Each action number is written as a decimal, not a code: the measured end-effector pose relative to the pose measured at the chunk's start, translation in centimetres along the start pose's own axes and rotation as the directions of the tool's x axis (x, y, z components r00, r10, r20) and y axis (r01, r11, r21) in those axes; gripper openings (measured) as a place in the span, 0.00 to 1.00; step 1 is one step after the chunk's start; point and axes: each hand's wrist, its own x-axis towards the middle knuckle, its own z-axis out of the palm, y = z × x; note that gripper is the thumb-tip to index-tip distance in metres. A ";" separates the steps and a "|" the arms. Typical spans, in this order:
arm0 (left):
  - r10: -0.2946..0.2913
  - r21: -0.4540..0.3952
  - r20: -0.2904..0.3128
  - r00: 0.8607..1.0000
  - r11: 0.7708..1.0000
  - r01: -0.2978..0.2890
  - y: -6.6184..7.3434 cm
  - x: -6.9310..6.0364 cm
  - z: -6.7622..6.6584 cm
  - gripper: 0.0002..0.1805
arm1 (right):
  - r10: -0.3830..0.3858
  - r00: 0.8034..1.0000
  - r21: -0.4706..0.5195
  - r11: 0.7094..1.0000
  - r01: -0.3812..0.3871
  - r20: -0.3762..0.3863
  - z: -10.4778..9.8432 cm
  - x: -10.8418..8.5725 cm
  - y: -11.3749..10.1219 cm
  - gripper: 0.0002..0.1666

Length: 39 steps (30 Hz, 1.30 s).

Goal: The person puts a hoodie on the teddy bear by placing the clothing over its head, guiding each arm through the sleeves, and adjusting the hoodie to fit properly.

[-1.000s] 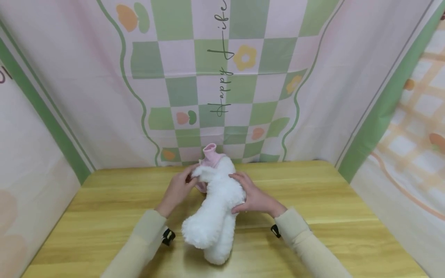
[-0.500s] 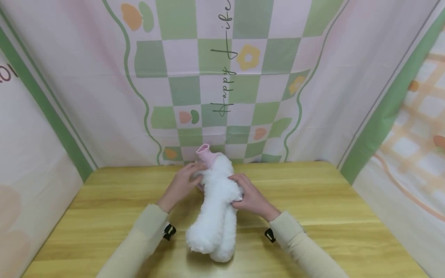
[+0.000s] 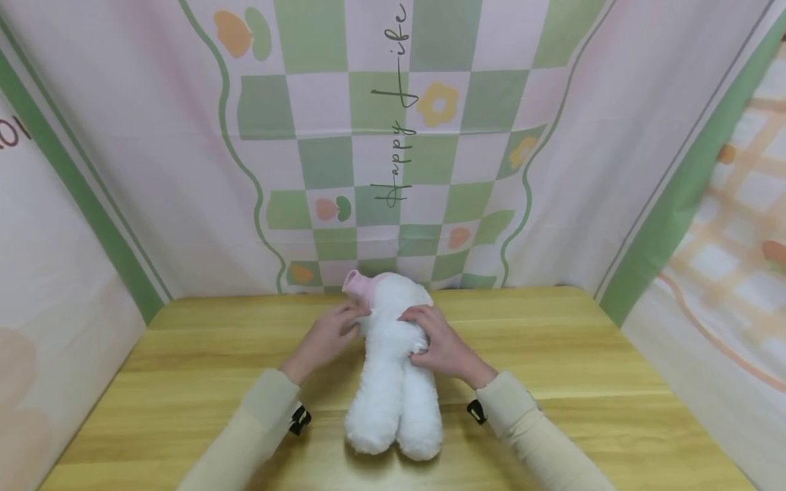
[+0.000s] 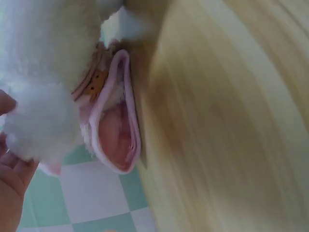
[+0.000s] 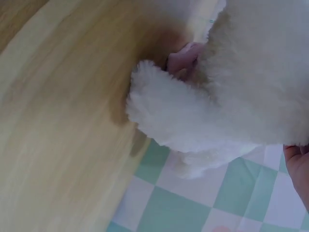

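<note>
White plush toy (image 3: pixel 385 372) has its legs (image 3: pixel 420 419) swung toward the right hand (image 3: pixel 447 346), so sits straighter on the bench (image 3: pixel 540 354) between both hands, left hand (image 3: pixel 327 337) pinching a fluffy limb (image 4: pixel 43 123), right curled round its flank (image 3: pixel 414 337).

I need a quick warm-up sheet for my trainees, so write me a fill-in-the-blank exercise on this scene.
1. The person's left hand and right hand hold a fluffy plush toy coloured ____.
2. The toy's tube-ended fabric garment is coloured ____.
3. Script on the green-and-white checkered cloth backdrop reads "Happy ____".

Missing words: white; pink; Life.
</note>
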 end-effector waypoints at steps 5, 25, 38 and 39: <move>-0.083 -0.022 0.056 0.995 0.996 0.085 0.3 -0.3 0.4 0.16 | -0.002 0.998 0.040 0.999 -0.001 0.057 0.2 0.1 -0.4 0.33; -0.195 -0.119 0.238 0.952 0.967 0.227 1.1 -0.9 1.0 0.36 | 0.315 0.946 0.186 0.937 -0.297 -0.079 -0.6 2.2 1.5 0.23; -0.047 -0.004 0.277 0.960 0.999 0.050 1.6 -1.9 2.2 0.28 | 0.360 0.919 -0.028 0.933 -0.360 0.162 -0.6 5.2 3.4 0.44; -0.039 -0.005 0.279 0.960 0.999 0.042 1.6 -1.9 2.2 0.27 | 0.362 0.915 -0.021 0.931 -0.364 0.177 -0.6 5.4 3.6 0.47</move>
